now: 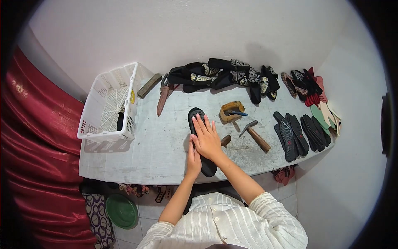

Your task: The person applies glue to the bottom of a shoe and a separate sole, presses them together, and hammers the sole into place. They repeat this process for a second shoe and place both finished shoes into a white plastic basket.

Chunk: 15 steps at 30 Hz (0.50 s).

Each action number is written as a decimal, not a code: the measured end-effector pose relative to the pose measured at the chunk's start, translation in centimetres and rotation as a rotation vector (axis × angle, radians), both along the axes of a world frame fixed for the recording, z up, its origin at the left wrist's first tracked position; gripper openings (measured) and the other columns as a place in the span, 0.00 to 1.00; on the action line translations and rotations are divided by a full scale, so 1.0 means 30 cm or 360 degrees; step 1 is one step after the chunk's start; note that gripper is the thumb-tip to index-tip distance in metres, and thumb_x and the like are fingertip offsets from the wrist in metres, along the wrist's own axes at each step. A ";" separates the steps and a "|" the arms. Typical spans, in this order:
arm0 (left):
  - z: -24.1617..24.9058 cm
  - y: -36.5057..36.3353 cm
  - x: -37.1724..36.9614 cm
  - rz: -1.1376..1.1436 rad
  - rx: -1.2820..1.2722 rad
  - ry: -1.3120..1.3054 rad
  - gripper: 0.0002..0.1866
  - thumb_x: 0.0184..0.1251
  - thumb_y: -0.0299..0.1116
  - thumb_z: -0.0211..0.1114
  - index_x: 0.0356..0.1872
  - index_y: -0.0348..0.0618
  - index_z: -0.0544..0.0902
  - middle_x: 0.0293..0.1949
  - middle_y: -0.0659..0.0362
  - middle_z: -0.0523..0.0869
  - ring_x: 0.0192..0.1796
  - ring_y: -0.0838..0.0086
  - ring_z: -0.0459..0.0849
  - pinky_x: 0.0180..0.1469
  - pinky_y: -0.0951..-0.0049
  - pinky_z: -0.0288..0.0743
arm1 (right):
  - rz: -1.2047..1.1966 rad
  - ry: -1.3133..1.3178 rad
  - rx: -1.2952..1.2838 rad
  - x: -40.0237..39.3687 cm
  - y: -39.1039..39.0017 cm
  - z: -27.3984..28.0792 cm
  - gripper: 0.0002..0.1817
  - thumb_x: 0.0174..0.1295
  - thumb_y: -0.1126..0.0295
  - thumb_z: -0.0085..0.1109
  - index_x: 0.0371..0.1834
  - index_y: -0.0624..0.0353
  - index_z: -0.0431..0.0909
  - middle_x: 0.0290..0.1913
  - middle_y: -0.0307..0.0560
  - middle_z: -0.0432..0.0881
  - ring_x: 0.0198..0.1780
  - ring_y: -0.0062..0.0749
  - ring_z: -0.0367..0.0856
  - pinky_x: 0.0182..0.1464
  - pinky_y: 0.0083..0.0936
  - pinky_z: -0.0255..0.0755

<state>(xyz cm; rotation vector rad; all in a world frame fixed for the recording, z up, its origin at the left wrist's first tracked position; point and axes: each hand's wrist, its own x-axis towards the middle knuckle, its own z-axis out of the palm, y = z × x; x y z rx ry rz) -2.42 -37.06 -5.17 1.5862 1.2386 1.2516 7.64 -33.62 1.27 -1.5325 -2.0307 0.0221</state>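
A long black shoe (pixel 208 168) lies on the white table near its front edge, toe pointing away from me. Its ridged underside seems to face up, though my hands cover the middle. My right hand (pixel 207 140) rests flat on top, fingers stretched toward the toe. Along the left edge, my left hand (pixel 193 161) presses with straight fingers, touching the right hand. Just right of the shoe, a brown wooden handle (pixel 226 140) is partly hidden by my right hand. A hammer (pixel 258 138) lies farther right, beside a yellowish open container (pixel 230 113) with a blue-handled tool (pixel 238 113) in it.
A white plastic basket (pixel 108 136) stands at the left, near a grey block (pixel 149 86) and scissors (pixel 164 80). Black shoes with glittery uppers (pixel 201 77) line the back. Several black soles (pixel 286 135) lie at the right. A green basin (pixel 121 211) sits on the floor.
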 end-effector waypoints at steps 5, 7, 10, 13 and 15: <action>-0.011 -0.016 -0.004 0.0000 -0.0063 0.0004 0.26 0.74 0.30 0.41 0.70 0.33 0.54 0.68 0.44 0.59 0.66 0.56 0.64 0.68 0.66 0.55 | 0.0005 0.0064 0.0004 -0.005 -0.009 -0.006 0.32 0.66 0.56 0.44 0.72 0.54 0.54 0.74 0.49 0.53 0.74 0.51 0.47 0.71 0.52 0.44; -0.030 -0.005 -0.004 0.0008 0.0041 0.0030 0.26 0.74 0.30 0.42 0.71 0.35 0.54 0.64 0.44 0.63 0.60 0.56 0.67 0.66 0.65 0.56 | -0.0011 0.0036 -0.0020 -0.005 -0.010 -0.001 0.33 0.66 0.56 0.44 0.73 0.54 0.53 0.74 0.49 0.53 0.74 0.52 0.46 0.71 0.51 0.43; -0.036 -0.003 -0.005 0.0005 -0.0023 -0.0073 0.27 0.74 0.32 0.43 0.71 0.35 0.53 0.63 0.44 0.63 0.62 0.56 0.66 0.67 0.66 0.55 | 0.0013 0.0030 -0.0082 0.003 -0.005 -0.007 0.33 0.67 0.55 0.44 0.73 0.54 0.51 0.74 0.51 0.52 0.75 0.51 0.46 0.72 0.49 0.42; 0.010 -0.012 -0.012 -0.0028 -0.0184 -0.0154 0.28 0.74 0.35 0.44 0.71 0.36 0.53 0.62 0.44 0.64 0.62 0.56 0.66 0.66 0.65 0.55 | 0.0325 0.0736 -0.0376 0.070 0.013 -0.016 0.32 0.70 0.55 0.41 0.74 0.55 0.49 0.74 0.53 0.51 0.76 0.45 0.45 0.72 0.43 0.41; 0.007 -0.009 -0.012 0.0008 -0.0147 -0.0167 0.28 0.73 0.36 0.46 0.71 0.37 0.55 0.61 0.44 0.64 0.61 0.55 0.66 0.65 0.64 0.56 | 0.0428 0.1202 -0.0424 0.135 -0.051 -0.020 0.31 0.70 0.57 0.41 0.73 0.57 0.51 0.73 0.54 0.54 0.75 0.41 0.49 0.72 0.40 0.44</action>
